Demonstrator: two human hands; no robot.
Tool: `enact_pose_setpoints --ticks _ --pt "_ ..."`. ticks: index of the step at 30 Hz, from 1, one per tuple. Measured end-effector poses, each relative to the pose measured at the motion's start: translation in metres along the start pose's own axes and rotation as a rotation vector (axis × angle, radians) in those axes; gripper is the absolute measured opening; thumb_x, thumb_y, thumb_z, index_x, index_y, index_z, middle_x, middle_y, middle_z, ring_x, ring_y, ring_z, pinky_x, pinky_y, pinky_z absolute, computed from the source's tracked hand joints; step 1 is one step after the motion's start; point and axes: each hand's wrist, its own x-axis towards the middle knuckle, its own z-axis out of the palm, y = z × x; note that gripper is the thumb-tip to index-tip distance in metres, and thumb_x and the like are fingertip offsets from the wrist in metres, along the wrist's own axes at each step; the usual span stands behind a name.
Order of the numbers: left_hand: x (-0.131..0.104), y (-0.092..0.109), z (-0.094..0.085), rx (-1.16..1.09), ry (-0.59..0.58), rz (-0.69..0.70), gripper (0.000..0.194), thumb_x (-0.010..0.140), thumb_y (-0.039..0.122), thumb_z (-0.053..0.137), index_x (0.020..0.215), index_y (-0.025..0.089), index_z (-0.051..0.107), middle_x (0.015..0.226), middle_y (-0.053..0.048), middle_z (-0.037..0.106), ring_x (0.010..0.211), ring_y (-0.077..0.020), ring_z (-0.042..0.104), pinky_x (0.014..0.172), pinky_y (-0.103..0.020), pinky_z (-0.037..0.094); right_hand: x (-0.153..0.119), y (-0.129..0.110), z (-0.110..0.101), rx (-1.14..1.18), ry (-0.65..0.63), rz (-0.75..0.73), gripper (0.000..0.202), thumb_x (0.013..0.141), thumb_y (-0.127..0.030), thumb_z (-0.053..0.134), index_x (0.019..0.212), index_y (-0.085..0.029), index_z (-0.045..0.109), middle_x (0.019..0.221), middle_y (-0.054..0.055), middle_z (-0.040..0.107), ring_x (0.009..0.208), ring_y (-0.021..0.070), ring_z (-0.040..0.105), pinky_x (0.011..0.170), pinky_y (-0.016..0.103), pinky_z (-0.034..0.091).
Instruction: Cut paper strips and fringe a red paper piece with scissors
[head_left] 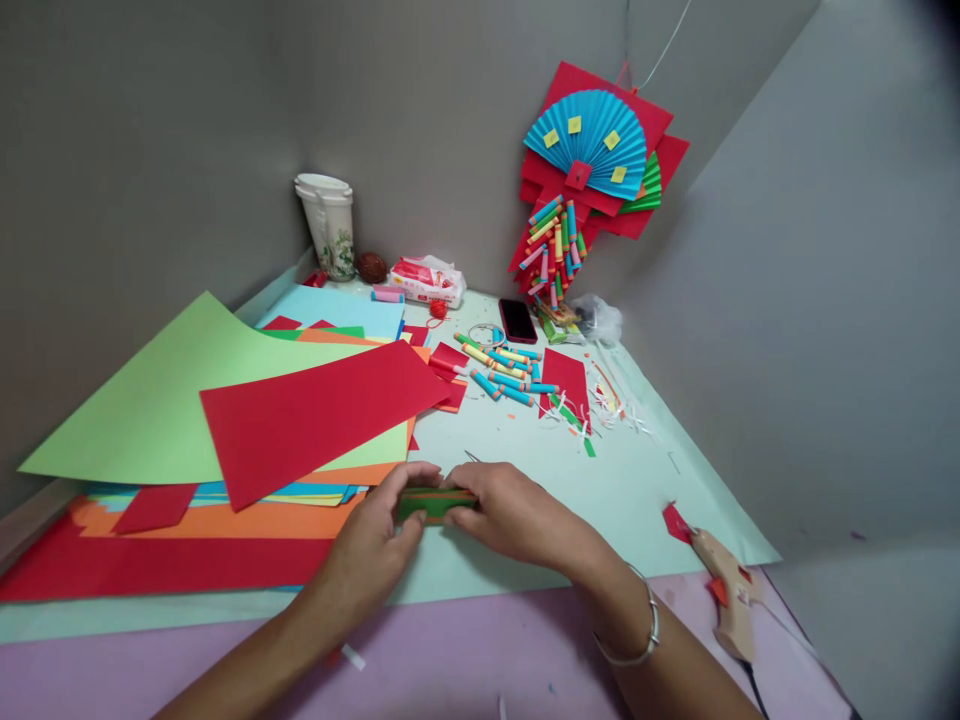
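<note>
One green paper strip | narrow, orange-edged | left hand, right hand: pinching its ends

Between left hand and right hand, the green strip looks like matt paper, as does the red sheet to their left; the bangle on the right wrist is shiny metal. Beyond the hands are a glossy phone, a pleated paper fan and a crinkled plastic bag; right of them, a smooth plastic glue gun.
</note>
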Motion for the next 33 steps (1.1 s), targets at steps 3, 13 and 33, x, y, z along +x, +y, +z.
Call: enact_pose_setpoints --ticks 3,13,33 --pt "-0.001 0.004 -0.003 0.064 -0.013 -0.033 0.031 0.081 0.03 0.052 0.11 0.021 0.062 0.096 -0.005 0.072 0.092 -0.0267 0.066 0.081 -0.037 0.05 0.0 0.005 0.0 0.046 0.027 0.049 0.002 0.084 -0.019 0.062 0.086 -0.02 0.064 0.075 -0.002 0.062 0.066 0.0124 0.052 0.058 0.021 0.033" --pt "-0.002 0.016 -0.006 -0.137 -0.037 -0.133 0.032 0.081 0.038 0.059 0.105 0.018 0.064 0.086 -0.004 0.073 0.077 -0.0242 0.067 0.067 -0.032 0.053 0.006 0.017 -0.008 0.46 0.005 0.169 0.018 0.081 -0.029 0.067 0.096 -0.02 0.061 0.074 -0.004 0.06 0.067 0.0122 0.056 0.061 0.021 0.042" --pt "-0.002 0.014 -0.011 -0.091 0.017 -0.17 0.03 0.083 0.046 0.058 0.096 0.02 0.061 0.074 0.002 0.065 0.053 -0.0173 0.063 0.061 -0.03 0.047 -0.013 0.01 -0.013 -0.601 -0.111 0.505 0.03 0.076 0.001 0.055 0.102 -0.012 0.063 0.092 0.017 0.071 0.077 0.0289 0.069 0.057 0.031 0.038"
